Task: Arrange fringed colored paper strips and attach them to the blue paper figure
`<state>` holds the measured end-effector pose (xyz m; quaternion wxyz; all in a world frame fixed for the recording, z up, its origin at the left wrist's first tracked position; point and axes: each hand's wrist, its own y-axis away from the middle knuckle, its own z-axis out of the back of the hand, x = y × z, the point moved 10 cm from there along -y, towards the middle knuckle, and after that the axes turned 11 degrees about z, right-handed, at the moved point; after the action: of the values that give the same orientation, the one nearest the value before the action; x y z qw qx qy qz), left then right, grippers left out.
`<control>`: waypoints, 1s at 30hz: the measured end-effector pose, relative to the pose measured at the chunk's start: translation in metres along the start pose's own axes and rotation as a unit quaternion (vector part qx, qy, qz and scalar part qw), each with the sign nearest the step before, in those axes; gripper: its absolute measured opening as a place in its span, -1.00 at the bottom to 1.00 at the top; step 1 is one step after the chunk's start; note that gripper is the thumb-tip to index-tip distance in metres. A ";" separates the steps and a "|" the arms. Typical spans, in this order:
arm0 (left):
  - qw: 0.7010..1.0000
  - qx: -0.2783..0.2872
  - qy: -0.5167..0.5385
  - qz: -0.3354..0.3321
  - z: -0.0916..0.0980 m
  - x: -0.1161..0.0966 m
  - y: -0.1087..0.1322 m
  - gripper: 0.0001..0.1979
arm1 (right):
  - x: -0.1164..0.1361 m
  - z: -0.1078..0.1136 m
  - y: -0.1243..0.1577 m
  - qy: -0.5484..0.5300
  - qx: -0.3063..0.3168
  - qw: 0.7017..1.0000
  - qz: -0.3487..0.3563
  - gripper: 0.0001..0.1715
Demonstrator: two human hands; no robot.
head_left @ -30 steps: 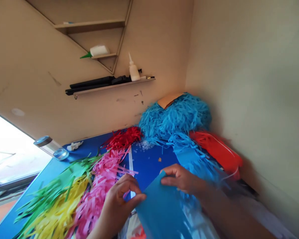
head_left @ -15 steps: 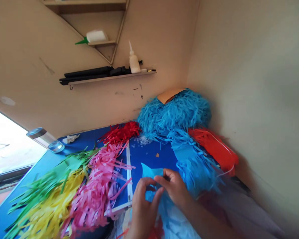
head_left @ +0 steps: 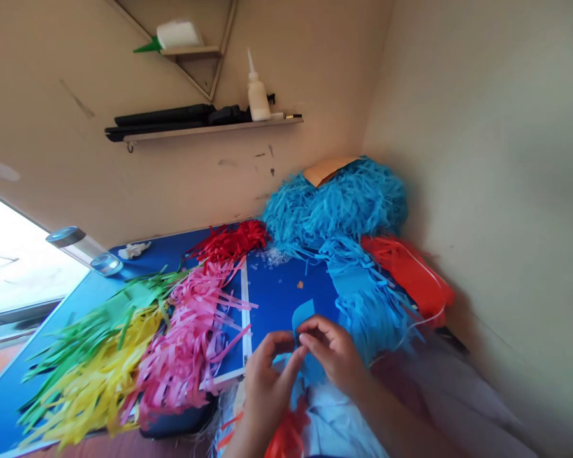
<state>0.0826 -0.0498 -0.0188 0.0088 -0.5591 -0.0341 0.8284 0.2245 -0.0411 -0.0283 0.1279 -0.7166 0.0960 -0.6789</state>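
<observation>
My left hand [head_left: 267, 375] and my right hand [head_left: 332, 353] meet at the near edge of the blue table [head_left: 277, 292]. Both pinch a folded sheet of light blue paper [head_left: 303, 315], whose upper corner sticks up between the fingertips. The rest of the sheet hangs down behind my hands and is mostly hidden. A heap of blue fringed paper strips [head_left: 363, 299] lies just right of my right hand. Pink strips [head_left: 191, 337] lie just left of my left hand.
Yellow strips [head_left: 90, 388], green strips [head_left: 109, 318] and red strips [head_left: 229, 242] cover the table's left and back. A large blue fringed figure [head_left: 337, 203] and red-orange paper [head_left: 410, 273] fill the right corner. A glass jar [head_left: 83, 251] lies at the back left. A glue bottle [head_left: 256, 95] stands on the wall shelf.
The wide blue sheet held flat a second ago is now folded small between both hands. My hands have come together, and the view has tilted down a little.
</observation>
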 end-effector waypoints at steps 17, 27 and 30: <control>0.993 -0.035 -0.085 -0.068 0.015 -0.014 0.001 -0.84 | 0.026 0.016 -0.003 0.268 -0.053 0.953 0.129 -0.73; 0.949 -0.213 -0.147 -0.182 0.053 -0.039 0.035 -0.91 | 0.037 -0.001 -0.018 0.463 0.003 0.866 0.190 -0.69; 0.980 -0.110 -0.044 -0.160 0.023 -0.026 0.045 -0.75 | 0.050 -0.012 -0.015 0.468 0.018 0.854 0.228 -0.66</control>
<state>0.0719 -0.0969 0.0109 0.0781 -0.5066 -0.2139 0.8316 0.2148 -0.0431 0.0241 0.2321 -0.2699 0.2924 -0.8876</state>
